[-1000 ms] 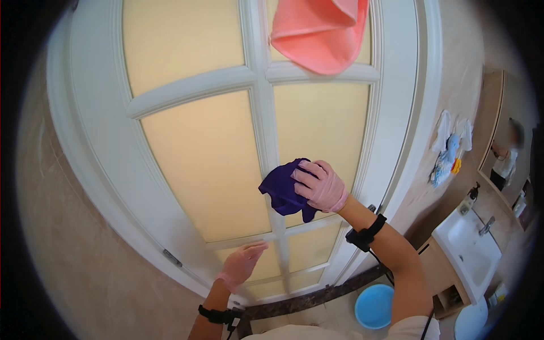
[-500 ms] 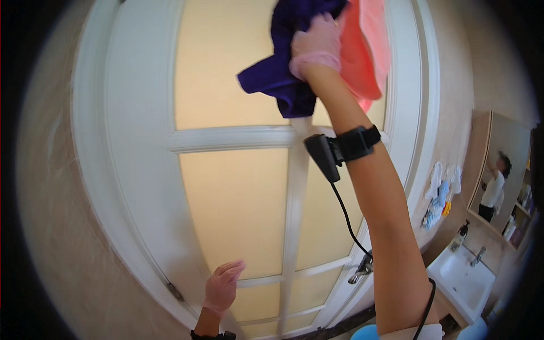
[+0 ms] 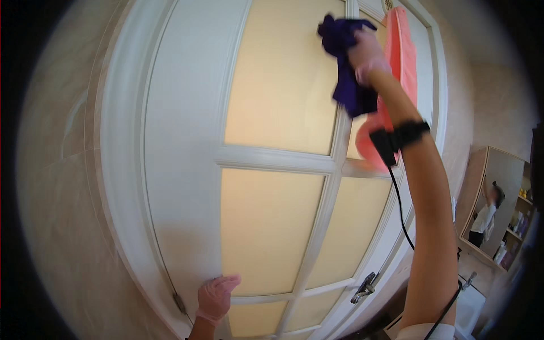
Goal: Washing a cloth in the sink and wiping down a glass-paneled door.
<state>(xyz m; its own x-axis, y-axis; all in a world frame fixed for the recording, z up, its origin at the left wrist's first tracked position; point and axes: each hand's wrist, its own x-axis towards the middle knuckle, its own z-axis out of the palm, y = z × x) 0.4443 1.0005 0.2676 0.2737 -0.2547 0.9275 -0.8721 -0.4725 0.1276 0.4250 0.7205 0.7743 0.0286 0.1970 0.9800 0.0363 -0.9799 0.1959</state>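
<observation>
High on a white panelled door [image 3: 181,141], my right hand [image 3: 368,54], in a thin pink glove, is closed round a dark purple cloth [image 3: 354,85]. The cloth is bunched at the top, and its loose end hangs across the door's upright bar, beside a frosted yellowish pane [image 3: 283,79]. Just right of that hand a pink towel [image 3: 401,54] hangs down the door, its lower part partly behind my forearm. My left hand [image 3: 215,297], also gloved, is low against the door's left side, empty, with fingers extended together near a lower pane.
A metal door handle [image 3: 364,288] sticks out at the lower right. Beyond it stand a white washbasin [image 3: 469,309] and a mirror cabinet [image 3: 492,198] with bottles on its shelves. Marble-look wall [image 3: 62,187] borders the door. A black cable [image 3: 399,209] runs along my right arm.
The view has tilted upward and shifted, showing more of the door's top. My right hand still grips the purple cloth, whose folds have changed. The pink towel hangs longer and narrower beside it.
</observation>
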